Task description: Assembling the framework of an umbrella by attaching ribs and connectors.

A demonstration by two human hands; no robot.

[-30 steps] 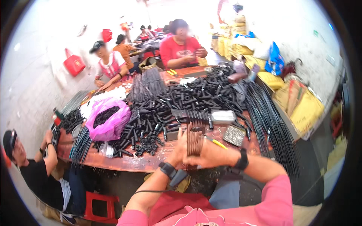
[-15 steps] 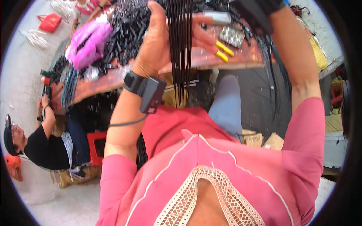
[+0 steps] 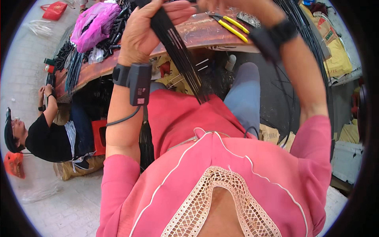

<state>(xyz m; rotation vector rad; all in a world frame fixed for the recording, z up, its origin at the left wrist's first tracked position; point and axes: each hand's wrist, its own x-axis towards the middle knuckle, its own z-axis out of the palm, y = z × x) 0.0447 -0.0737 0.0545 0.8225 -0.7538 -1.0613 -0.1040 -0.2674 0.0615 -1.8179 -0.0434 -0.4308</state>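
A bundle of thin black strands [image 3: 179, 55], probably wires or cords, slants from the top edge down toward my lap. My left hand [image 3: 148, 27] holds it across the palm, with the fingers reaching out to the right behind it. To the right, my right hand [image 3: 233, 5] is blurred by motion and partly cut off by the top edge, close to the left fingertips. Whether it holds anything cannot be made out. Just below it on the table lie cutting pliers with yellow handles [image 3: 233, 28].
The reddish worn table [image 3: 205, 31] carries a pile of black parts [image 3: 112, 37], a pink-purple plastic bag [image 3: 94, 23] and a silvery block [image 3: 248, 19]. Long black strands [image 3: 304, 31] hang over its right side. A person in black [image 3: 45, 138] sits at the left.
The bundle has gone from nearly upright to slanted, its lower end now further right. My left hand shifted left and up. My right hand came into view, and the yellow-handled pliers show more fully.
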